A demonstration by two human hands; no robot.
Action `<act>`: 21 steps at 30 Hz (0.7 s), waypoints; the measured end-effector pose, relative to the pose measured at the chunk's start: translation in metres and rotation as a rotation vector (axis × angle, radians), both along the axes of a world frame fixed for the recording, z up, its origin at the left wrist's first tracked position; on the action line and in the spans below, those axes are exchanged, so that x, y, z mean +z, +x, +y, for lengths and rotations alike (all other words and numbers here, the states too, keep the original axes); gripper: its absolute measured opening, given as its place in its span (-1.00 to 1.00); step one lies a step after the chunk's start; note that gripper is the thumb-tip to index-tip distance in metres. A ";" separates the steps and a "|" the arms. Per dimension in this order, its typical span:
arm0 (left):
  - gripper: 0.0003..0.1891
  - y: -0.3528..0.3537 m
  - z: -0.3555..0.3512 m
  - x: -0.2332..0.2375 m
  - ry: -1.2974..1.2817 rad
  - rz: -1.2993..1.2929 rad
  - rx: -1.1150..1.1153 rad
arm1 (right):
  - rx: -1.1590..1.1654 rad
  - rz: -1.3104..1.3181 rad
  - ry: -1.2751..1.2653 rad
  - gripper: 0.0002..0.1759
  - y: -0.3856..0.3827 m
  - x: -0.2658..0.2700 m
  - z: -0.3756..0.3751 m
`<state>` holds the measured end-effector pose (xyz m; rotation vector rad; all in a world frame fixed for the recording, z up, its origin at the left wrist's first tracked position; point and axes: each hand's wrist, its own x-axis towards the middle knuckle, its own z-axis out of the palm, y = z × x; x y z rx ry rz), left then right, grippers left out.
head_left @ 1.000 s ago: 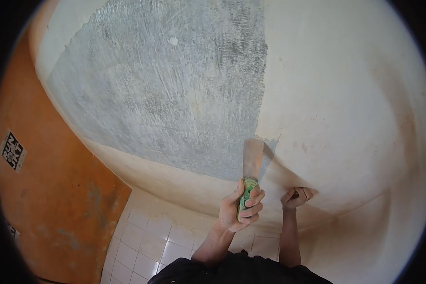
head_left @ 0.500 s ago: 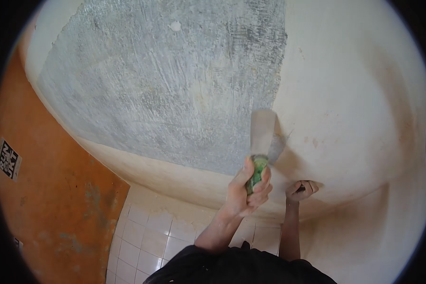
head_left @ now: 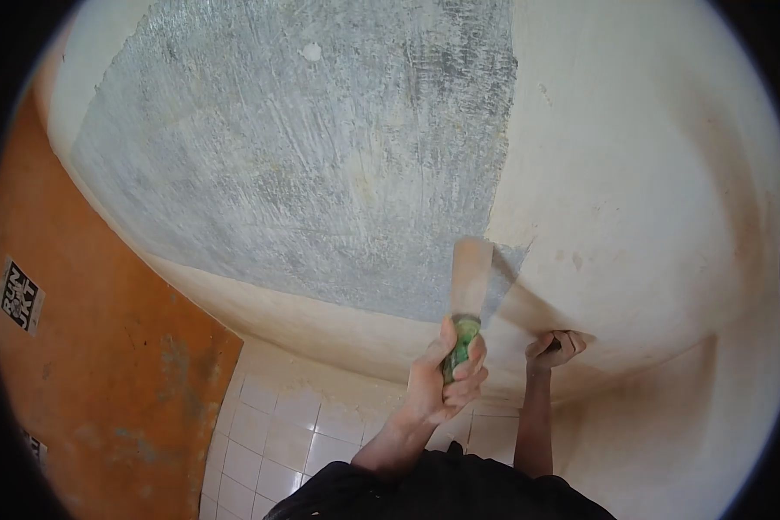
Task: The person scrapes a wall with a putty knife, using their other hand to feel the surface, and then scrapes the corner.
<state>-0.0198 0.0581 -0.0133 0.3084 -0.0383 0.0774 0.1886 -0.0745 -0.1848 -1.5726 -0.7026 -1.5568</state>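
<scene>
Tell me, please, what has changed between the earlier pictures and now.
The scraper, in the left hand, moved up the picture, then back down. Nothing was visibly grasped or released. The left hand's grip and the curled right hand stayed much as they were.

The person wears a black top (head_left: 442,496), its cloth forming a small peak at the far edge. The sleeves (head_left: 328,487) look short, though the near edge crops them. The left hand (head_left: 446,377) and right hand (head_left: 563,349) are bare.
</scene>
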 end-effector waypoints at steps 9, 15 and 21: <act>-0.45 0.002 -0.006 0.003 0.072 -0.006 0.062 | 0.016 0.022 -0.016 -0.81 -0.002 -0.001 0.000; -0.47 0.003 -0.004 0.000 0.092 0.014 0.103 | 0.016 0.006 -0.018 -0.80 0.000 -0.001 -0.003; -0.46 -0.002 -0.011 -0.001 0.028 0.000 0.063 | -0.010 -0.001 -0.060 -0.81 -0.004 -0.001 -0.008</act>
